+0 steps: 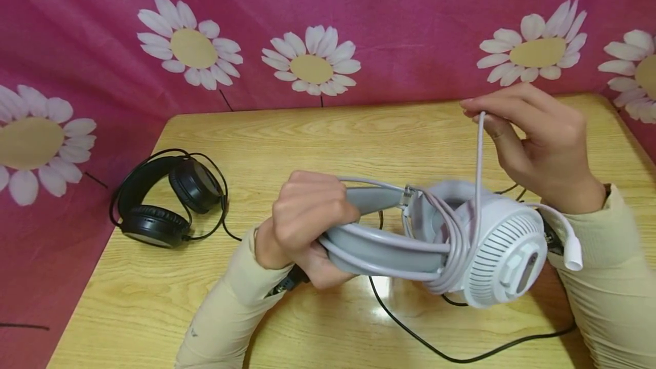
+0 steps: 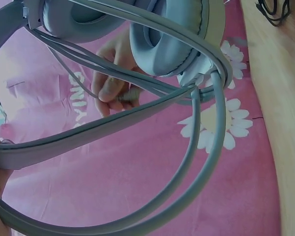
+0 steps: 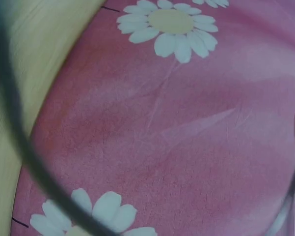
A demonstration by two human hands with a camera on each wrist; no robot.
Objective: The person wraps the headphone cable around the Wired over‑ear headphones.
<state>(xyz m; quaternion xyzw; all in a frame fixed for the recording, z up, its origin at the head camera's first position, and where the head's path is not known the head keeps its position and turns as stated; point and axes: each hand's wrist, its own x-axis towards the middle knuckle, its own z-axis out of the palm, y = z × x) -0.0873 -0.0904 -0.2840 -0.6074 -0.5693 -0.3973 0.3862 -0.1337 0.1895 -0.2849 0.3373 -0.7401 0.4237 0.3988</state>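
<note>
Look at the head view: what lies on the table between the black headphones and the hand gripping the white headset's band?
Only bare wood of the table, crossed by the thin cord of the black headphones, lies before the left hand on the white headset.

White headset [image 1: 492,249]; black headphones [image 1: 164,198]; pink daisy-print cloth [image 1: 410,21].

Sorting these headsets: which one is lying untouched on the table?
The black headset, at the table's left side. The white headset is held up by both hands, its cable wrapped around it.
</note>
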